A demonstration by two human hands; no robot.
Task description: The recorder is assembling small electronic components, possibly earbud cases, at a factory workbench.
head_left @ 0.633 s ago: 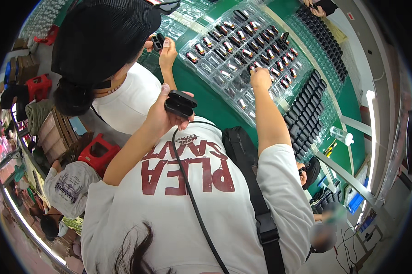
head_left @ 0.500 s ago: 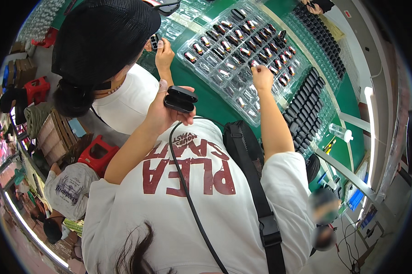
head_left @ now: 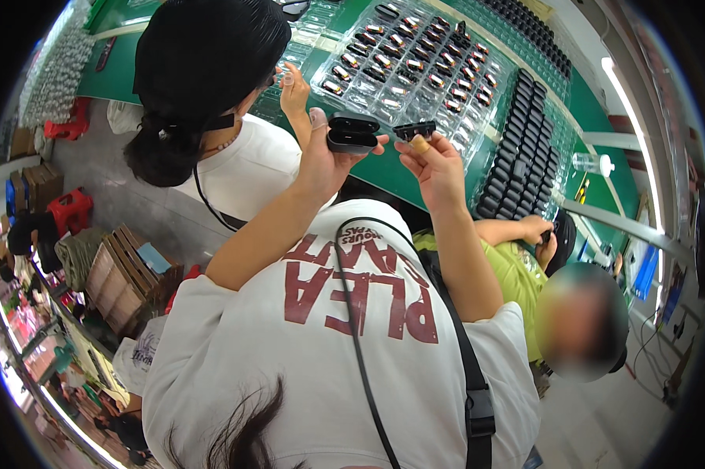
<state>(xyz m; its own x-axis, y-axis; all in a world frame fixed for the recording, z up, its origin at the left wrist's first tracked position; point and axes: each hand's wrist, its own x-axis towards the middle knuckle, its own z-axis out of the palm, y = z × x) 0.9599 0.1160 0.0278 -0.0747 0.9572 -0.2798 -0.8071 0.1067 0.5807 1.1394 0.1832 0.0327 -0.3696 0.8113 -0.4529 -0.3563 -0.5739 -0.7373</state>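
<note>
My left hand (head_left: 319, 162) is closed around a small black earbud case (head_left: 352, 142), its lid swung up and its hollow facing me. Close to its right side, my right hand (head_left: 440, 170) pinches a small black case insert (head_left: 415, 130) between thumb and fingers. A yellowish band is wrapped round one finger of that hand. The insert and the case are a short gap apart. Beyond both hands lies a clear plastic tray (head_left: 351, 103) with several rows of black inserts that carry pale and reddish parts.
Many closed black cases (head_left: 517, 144) stand in rows at the right of the green table (head_left: 399, 173). A clear bottle (head_left: 593, 163) lies farther right. A person in a black cap (head_left: 200, 62) works close on my left, another in a lime shirt (head_left: 509, 285) on my right.
My right hand has come back from the tray toward my left hand, now with an insert in its fingers. The open case has shifted right and up. The lime-shirted person has come into view.
</note>
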